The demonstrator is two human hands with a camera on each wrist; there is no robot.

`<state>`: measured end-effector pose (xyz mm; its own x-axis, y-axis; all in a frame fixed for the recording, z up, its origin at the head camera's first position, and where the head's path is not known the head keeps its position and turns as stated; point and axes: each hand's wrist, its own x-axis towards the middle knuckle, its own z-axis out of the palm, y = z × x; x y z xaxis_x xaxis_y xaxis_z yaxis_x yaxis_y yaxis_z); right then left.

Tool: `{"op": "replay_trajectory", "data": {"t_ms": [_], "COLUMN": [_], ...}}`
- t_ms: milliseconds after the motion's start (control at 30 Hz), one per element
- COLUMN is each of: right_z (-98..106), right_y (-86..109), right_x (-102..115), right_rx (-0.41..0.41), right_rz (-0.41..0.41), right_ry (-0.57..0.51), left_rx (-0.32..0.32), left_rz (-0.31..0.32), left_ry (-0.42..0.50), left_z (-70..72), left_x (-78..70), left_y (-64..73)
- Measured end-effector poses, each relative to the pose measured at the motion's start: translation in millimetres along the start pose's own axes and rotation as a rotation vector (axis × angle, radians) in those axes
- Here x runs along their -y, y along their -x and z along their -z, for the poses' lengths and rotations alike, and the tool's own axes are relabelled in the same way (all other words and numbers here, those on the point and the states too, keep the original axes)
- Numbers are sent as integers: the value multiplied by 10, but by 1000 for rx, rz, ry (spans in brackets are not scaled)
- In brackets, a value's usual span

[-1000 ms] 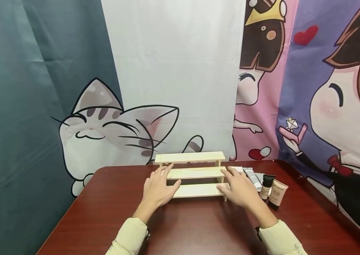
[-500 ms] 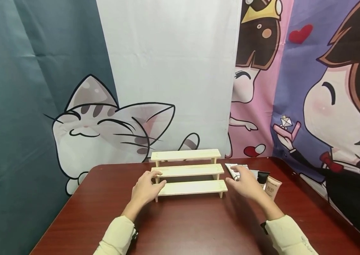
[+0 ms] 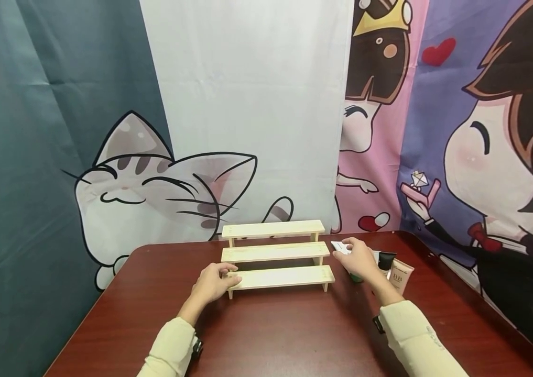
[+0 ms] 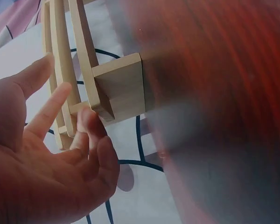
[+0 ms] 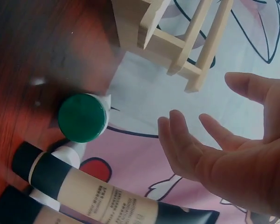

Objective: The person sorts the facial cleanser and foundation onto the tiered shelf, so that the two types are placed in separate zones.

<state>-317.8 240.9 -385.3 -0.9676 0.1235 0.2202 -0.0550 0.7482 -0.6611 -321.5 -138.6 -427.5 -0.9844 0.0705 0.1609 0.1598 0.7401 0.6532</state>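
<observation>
A pale wooden three-tier stand (image 3: 275,252) stands at the back of the table. At its left end is my left hand (image 3: 211,284), fingers loosely bent by the lowest tier; in the left wrist view the fingertips are at the tier's corner, and firm contact is hard to tell. My right hand (image 3: 361,262) hovers right of the stand with relaxed fingers and nothing in them. Partly hidden under it lies a white tube (image 3: 340,246), whose green cap (image 5: 81,117) faces the right wrist camera. Close by stand a beige tube with black ends (image 5: 107,196) and a BB cream tube (image 3: 401,275).
The reddish-brown table (image 3: 266,330) reaches back to a printed cloth backdrop (image 3: 247,104) with cartoon figures. The cosmetic tubes cluster to the right of the stand, partly behind my right hand.
Both hands have come off the stand's tiers and spread apart. The left has lowered to the stand's left end; the right has moved over the tubes. The view has shifted slightly.
</observation>
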Motion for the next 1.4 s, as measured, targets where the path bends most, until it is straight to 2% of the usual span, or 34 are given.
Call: {"op": "replay_trajectory", "data": {"t_ms": [200, 400, 533, 667, 967, 1300, 1400], "right_z": [23, 76, 93, 83, -7, -42, -45], "right_y": [-84, -133, -163, -190, -257, -302, -326], "right_x": [-75, -126, -166, -209, -348, -446, -501], "right_rx": [28, 100, 118, 107, 66, 82, 84], "right_rz": [-37, -73, -58, -46, -54, -76, -75], "right_ry": [-23, -133, -167, -140, -2, 12, -22], "left_rx": [10, 25, 32, 40, 61, 62, 69], "left_rz": [9, 0, -6, -7, 0, 36, 41], "left_ry": [-5, -9, -11, -17, -31, -51, -53], "left_z": [-4, 5, 29, 45, 26, 45, 43], "left_x": [50, 72, 56, 63, 142, 164, 163], "left_y": [-21, -37, -42, -56, -84, -95, -99]}}
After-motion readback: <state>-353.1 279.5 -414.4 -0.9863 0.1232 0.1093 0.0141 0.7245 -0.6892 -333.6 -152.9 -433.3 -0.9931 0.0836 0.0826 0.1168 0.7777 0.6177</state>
